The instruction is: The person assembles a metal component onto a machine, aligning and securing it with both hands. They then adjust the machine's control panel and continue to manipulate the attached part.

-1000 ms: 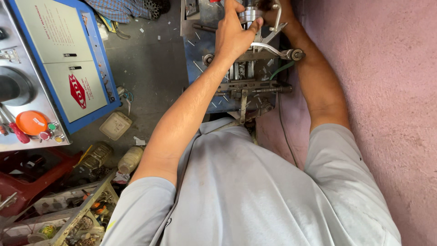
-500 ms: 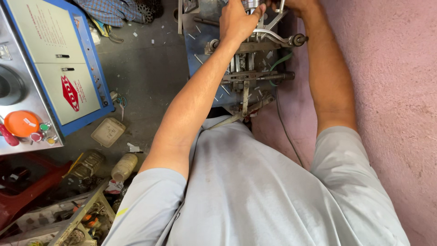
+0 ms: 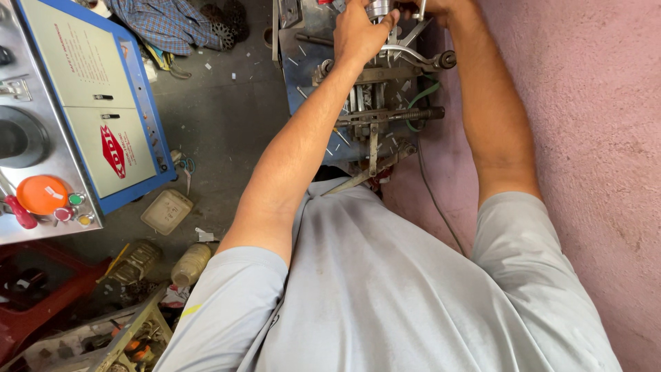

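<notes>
My left hand [image 3: 359, 33] is closed around a round silver metal part [image 3: 379, 9] at the top of a small metal machine [image 3: 375, 114] on a blue base. My right hand [image 3: 435, 7] reaches the same spot from the wall side. It is mostly cut off by the frame's top edge, so its grip is hidden. Just below the hands a curved lever with a black knob [image 3: 447, 60] sticks out to the right. A threaded rod [image 3: 407, 114] crosses the machine lower down. My grey shirt [image 3: 392, 289] fills the bottom of the view.
A pink wall [image 3: 592, 138] runs close along the right. At the left stands a grey and blue cabinet [image 3: 103, 117] with an orange round cap [image 3: 41, 194]. A checked cloth [image 3: 169, 24], a flat tray [image 3: 167, 211], bottles [image 3: 191, 264] and a parts bin [image 3: 131, 344] lie on the floor.
The view has tipped down, so the machine and both hands sit higher in the frame. Both hands have stayed on the machine's top part.
</notes>
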